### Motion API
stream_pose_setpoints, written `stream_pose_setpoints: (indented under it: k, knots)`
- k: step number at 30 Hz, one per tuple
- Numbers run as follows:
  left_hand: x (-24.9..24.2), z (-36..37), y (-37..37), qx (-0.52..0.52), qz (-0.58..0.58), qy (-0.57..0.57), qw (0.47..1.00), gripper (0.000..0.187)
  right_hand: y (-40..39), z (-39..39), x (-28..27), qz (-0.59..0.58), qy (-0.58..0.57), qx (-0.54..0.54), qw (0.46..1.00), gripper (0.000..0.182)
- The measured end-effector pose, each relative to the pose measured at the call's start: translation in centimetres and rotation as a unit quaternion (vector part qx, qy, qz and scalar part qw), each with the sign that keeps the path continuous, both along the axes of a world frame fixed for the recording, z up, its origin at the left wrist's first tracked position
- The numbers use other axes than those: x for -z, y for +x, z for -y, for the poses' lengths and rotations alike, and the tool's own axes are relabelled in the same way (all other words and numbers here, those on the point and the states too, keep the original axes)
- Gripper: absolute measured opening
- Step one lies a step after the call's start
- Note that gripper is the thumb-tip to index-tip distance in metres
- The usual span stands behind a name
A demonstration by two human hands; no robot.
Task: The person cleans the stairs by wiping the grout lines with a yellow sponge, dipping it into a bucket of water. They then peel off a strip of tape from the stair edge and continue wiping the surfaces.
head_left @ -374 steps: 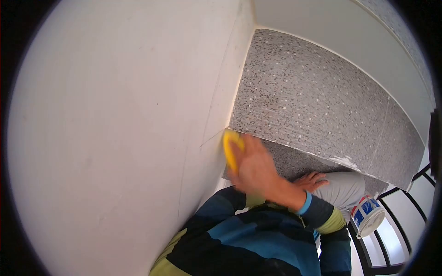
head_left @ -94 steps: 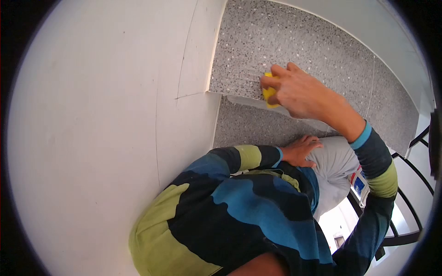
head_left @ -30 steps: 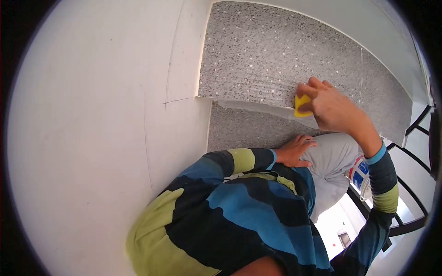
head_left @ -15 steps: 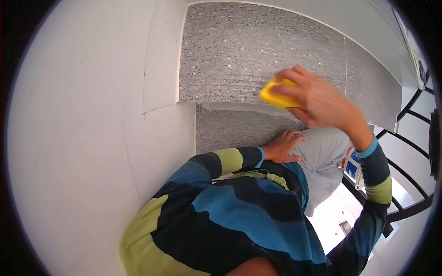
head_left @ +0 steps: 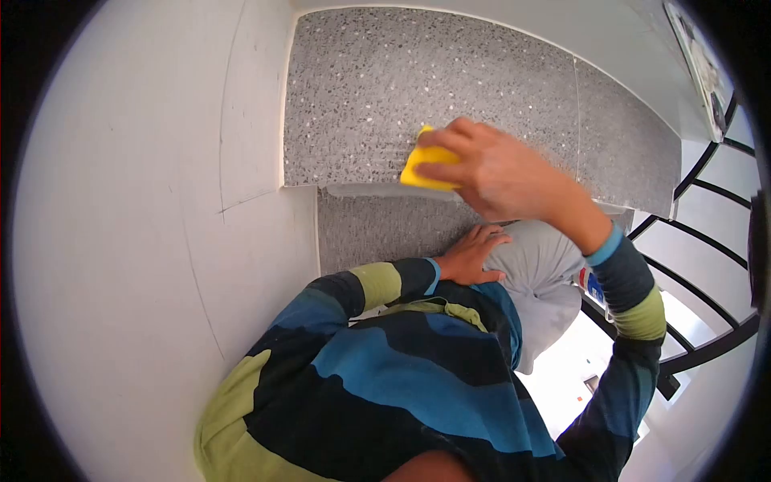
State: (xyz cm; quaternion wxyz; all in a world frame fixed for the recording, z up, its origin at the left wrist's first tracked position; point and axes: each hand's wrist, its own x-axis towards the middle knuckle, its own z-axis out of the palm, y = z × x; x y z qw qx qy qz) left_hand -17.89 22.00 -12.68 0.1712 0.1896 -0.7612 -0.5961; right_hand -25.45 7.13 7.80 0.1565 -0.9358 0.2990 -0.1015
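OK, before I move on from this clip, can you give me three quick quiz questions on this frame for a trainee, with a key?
1. Which hand holds the yellow tool?
2. True or false: the left hand is pressed against the wall.
3. Fill in the blank: the bars of the railing are ____ in colour.

Key:
1. The right hand.
2. False; it rests on the gray trousers.
3. Black.
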Motion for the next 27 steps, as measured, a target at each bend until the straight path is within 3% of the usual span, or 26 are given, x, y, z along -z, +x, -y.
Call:
stream_pose_setpoints:
  k: [4,6,7,9,10,12,16,18,27]
  knots:
    - [0.4,-0.1,-0.2,-0.009,0.000,0.000,1.000,0.075,-2.8,0.1,0.1,-0.114,0.064,-0.041,0.991,0.032]
    - [0.0,-0.7,0.3,-0.009,0.000,0.007,1.000,0.075,-4.0,0.7,-2.7,-0.273,0.188,0.085,0.940,0.045]
    - [-0.4,0.0,0.2,0.004,0.014,0.022,1.000,0.074,-3.8,0.9,-3.2,-0.272,0.186,0.085,0.940,0.045]
    - [-0.7,0.0,0.3,0.016,0.031,0.039,0.999,0.074,-2.6,0.7,-3.8,-0.092,0.110,0.143,0.979,0.060]
    - [-0.4,-0.1,0.2,0.013,0.024,0.023,0.999,0.075,-1.7,0.9,-3.5,-0.087,0.108,0.139,0.980,0.060]
    - [-0.1,0.1,0.1,0.002,0.025,0.003,1.000,0.076,0.7,1.2,-2.2,0.069,0.172,0.081,0.979,0.058]
    - [0.9,-0.7,-0.2,-0.007,0.004,0.006,1.000,0.075,5.8,1.1,1.3,0.079,0.116,0.076,0.987,0.057]
    - [1.1,-1.0,-0.5,-0.023,-0.018,-0.007,1.000,0.076,7.8,0.9,3.0,0.080,-0.026,0.012,0.996,0.062]
    - [0.7,-0.4,-0.4,0.001,-0.007,0.028,1.000,0.074,0.7,-0.7,2.8,-0.081,0.014,0.003,0.997,0.044]
